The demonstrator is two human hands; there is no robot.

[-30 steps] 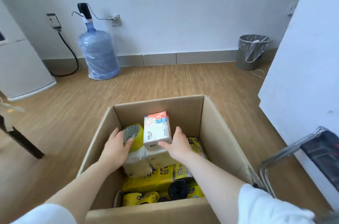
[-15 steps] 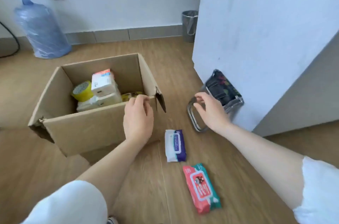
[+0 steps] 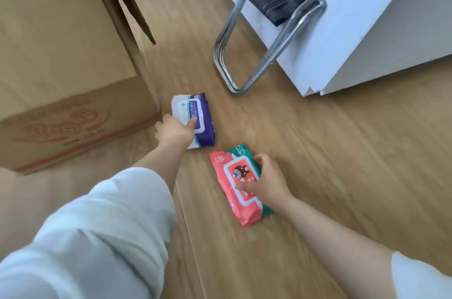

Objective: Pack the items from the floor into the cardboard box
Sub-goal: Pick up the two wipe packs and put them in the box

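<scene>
A purple and white wipes pack (image 3: 200, 119) lies on the wooden floor just right of the cardboard box (image 3: 61, 59). My left hand (image 3: 175, 131) grips its near left edge, thumb on top. Closer to me lies a red wipes pack (image 3: 238, 185) with a teal edge. My right hand (image 3: 265, 182) closes over its right side, thumb pressed on the label. Both packs rest on the floor. The box fills the upper left; its inside is out of view.
A folding stool (image 3: 264, 37) with chrome legs and a dark fabric seat leans against a white cabinet (image 3: 367, 17) at the upper right. Wooden floor (image 3: 342, 164) spreads to the right and in front of me.
My view swung down from the box to the floor. My left hand left the box rim and took the purple pack. My right hand moved from the stool to the red pack.
</scene>
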